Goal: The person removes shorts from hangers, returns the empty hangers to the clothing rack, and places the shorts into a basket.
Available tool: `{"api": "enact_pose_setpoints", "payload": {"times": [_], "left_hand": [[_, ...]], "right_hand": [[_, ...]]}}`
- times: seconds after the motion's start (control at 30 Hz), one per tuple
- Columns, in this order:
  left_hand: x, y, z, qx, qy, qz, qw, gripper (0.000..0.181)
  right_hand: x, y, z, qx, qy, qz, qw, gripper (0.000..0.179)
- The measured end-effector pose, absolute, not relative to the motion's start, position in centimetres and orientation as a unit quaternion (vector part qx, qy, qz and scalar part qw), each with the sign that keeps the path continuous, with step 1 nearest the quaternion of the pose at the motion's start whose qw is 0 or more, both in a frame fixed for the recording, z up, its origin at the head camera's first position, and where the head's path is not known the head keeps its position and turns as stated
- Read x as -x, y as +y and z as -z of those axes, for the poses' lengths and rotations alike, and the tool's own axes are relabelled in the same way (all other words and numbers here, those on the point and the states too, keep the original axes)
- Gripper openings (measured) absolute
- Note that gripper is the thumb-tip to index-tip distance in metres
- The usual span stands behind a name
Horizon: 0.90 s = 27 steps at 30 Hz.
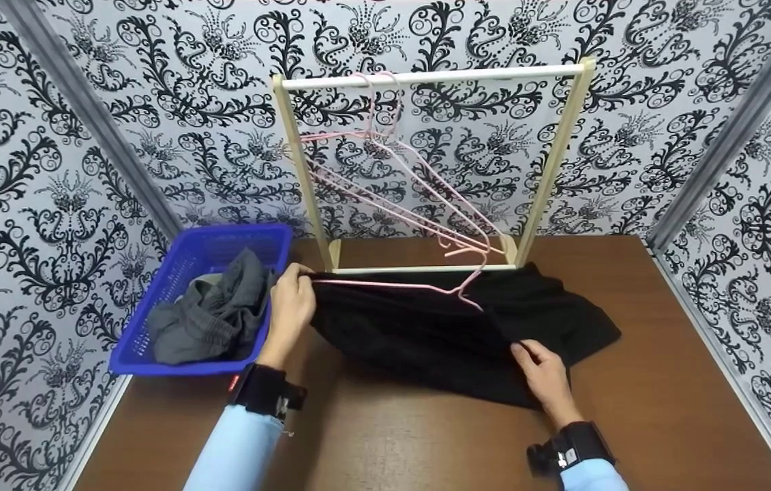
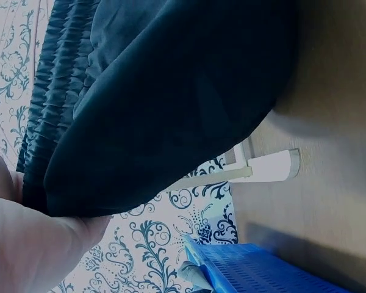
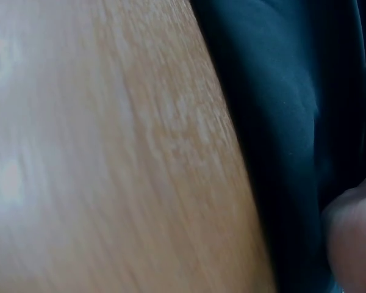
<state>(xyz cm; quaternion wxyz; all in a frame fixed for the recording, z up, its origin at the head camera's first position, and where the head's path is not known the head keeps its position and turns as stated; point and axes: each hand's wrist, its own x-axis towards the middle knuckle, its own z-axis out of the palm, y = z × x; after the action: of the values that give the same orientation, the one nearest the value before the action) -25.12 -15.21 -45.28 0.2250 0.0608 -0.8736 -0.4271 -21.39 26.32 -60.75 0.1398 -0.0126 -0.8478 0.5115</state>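
Black elastic-waist shorts (image 1: 419, 334) are stretched between both hands, their far part lying on the table. At the waistband's left end, the left hand (image 1: 292, 300) pinches the cloth; the gathered waistband (image 2: 58, 85) shows up close in the left wrist view. A pink hanger (image 1: 385, 284) lies along the waist opening, its left end at the left hand and its right end partly hidden by the black cloth. The right hand (image 1: 543, 372) pinches the waistband's right side between thumb and fingers. In the right wrist view only part of that hand (image 3: 357, 235) shows beside the dark cloth.
A blue basket (image 1: 123, 348) with crumpled grey clothing (image 1: 208, 317) stands at the left. Behind the shorts stands a rack with a white rail (image 1: 480, 73) and pale wooden posts (image 1: 555, 164); pink hangers (image 1: 419, 174) hang from it. Patterned walls enclose the brown table (image 1: 385, 436).
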Motion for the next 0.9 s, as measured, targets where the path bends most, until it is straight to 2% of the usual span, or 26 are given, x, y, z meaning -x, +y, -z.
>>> {"api": "enact_pose_setpoints", "payload": {"times": [0.27, 0.57, 0.9], "left_hand": [[25.1, -15.26, 44.95, -0.089, -0.864, 0.456, 0.195, 0.031], [25.26, -15.64, 44.88, -0.109, -0.837, 0.507, 0.176, 0.034], [25.24, -15.69, 45.08, -0.144, -0.714, 0.673, 0.129, 0.032]], "right_hand": [[21.21, 26.25, 60.54, 0.012, -0.842, -0.519, 0.144, 0.012], [20.87, 26.39, 60.34, 0.012, -0.824, -0.552, 0.126, 0.027], [20.85, 26.52, 60.59, -0.006, -0.815, -0.565, 0.127, 0.038]]}}
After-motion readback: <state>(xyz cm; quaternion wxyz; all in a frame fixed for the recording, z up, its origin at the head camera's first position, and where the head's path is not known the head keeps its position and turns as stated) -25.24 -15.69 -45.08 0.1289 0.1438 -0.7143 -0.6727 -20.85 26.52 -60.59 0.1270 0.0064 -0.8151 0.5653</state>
